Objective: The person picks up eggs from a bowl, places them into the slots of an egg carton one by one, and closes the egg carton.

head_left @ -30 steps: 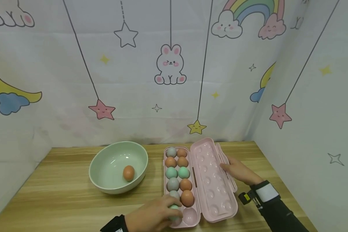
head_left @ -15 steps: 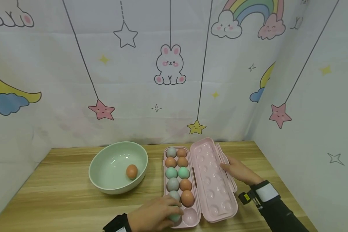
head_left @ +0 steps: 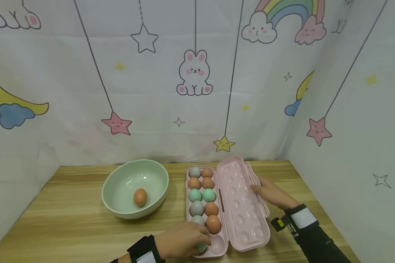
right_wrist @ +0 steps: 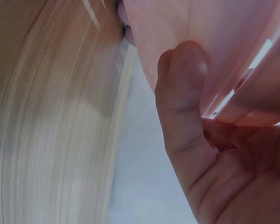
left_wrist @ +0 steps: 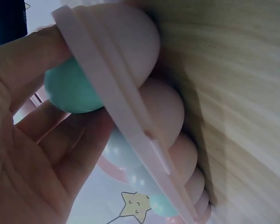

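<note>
A pink plastic egg carton point(head_left: 228, 241) lies opened flat, with brown, grey and green eggs in its two rows. My left hand point(head_left: 183, 240) grips a green egg point(left_wrist: 74, 88) at the near left pocket, fingers curled round it. In the left wrist view the egg sits down in the pocket, against the carton's rim point(left_wrist: 107, 88). Beside it, the near right pocket point(head_left: 218, 245) holds no egg. My right hand point(head_left: 274, 193) holds the outer edge of the carton's lid point(head_left: 241, 204); its thumb point(right_wrist: 184, 84) presses on the lid in the right wrist view.
To the left stands a pale green bowl point(head_left: 125, 182) with one brown egg point(head_left: 140, 197) in it. The wooden table point(head_left: 69, 219) runs back to a white patterned cloth point(head_left: 158, 138). Another white wall point(head_left: 358, 153) rises at the right.
The brown egg in the bowl has rolled, first right and then left. My left hand has shifted slightly right with the green egg. My right hand keeps its place on the lid.
</note>
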Tool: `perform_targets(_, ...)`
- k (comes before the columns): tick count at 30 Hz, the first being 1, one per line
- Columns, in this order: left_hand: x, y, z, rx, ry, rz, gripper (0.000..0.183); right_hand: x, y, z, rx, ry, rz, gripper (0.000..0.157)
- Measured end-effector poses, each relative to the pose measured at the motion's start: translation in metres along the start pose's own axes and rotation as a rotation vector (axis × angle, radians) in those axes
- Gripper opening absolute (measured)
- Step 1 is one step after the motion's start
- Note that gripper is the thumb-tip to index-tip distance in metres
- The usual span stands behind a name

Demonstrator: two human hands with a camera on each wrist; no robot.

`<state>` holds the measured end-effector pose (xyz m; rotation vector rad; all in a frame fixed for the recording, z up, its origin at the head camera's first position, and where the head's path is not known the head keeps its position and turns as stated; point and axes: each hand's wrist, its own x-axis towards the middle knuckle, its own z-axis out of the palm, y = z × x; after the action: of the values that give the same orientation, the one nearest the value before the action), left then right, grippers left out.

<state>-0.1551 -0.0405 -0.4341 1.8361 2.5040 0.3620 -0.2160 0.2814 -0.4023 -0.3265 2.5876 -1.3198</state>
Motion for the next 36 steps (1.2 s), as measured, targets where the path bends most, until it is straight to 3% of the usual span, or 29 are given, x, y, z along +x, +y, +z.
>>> perform_targets(9,0.004,-0.001,-0.002,-0.012,-0.062,-0.026,0.025,0.0,-0.003,-0.002,-0.014,-0.002,-0.009,0.055)
perform_targets(24,0.0,0.001,-0.005,-0.02,-0.044,0.002,0.016,0.0,0.001,-0.001,0.01,-0.002,-0.01,0.055)
perform_targets(27,-0.003,0.0,-0.01,-0.034,-0.007,0.008,0.017,0.0,0.002,0.0,0.011,0.0,-0.006,0.055)
perform_targets(31,-0.012,-0.007,-0.024,-0.073,0.105,-0.023,0.019,0.0,0.002,0.0,0.008,0.0,-0.002,0.055)
perform_targets(33,-0.02,-0.011,-0.036,-0.072,0.171,-0.086,0.019,0.0,0.002,0.0,0.007,-0.001,-0.002,0.055)
perform_targets(36,-0.034,-0.021,-0.054,-0.02,0.272,-0.244,0.02,0.0,0.002,0.0,0.008,-0.001,-0.006,0.055)
